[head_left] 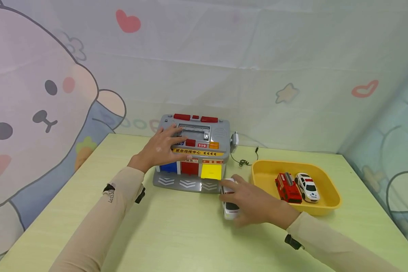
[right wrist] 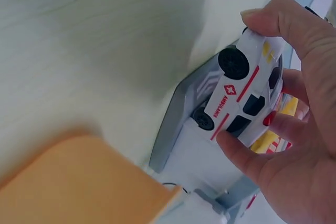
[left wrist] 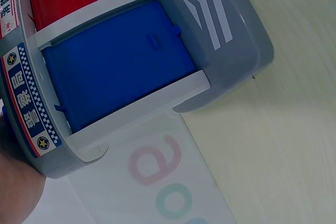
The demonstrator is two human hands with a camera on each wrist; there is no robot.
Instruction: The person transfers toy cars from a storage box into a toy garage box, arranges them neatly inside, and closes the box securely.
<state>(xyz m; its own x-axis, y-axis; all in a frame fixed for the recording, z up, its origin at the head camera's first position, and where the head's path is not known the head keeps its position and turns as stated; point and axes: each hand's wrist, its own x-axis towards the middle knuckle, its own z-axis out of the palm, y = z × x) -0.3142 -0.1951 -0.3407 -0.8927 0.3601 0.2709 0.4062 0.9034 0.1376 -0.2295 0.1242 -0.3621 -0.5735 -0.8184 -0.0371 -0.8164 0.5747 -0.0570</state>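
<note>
A grey toy garage stands at the back of the table, with a blue door, a red door and a yellow door. The yellow door juts outward, while the other two are closed. My left hand rests on the garage's top left, fingers spread across it. In my right hand is a white toy ambulance with red lettering, gripped between thumb and fingers at its ends. The ambulance is beside the right front corner of the garage's grey ramp.
A yellow tray to the right holds a red toy fire truck and a white toy police car. A thin black cable lies between tray and garage. Behind the table hangs a printed cloth.
</note>
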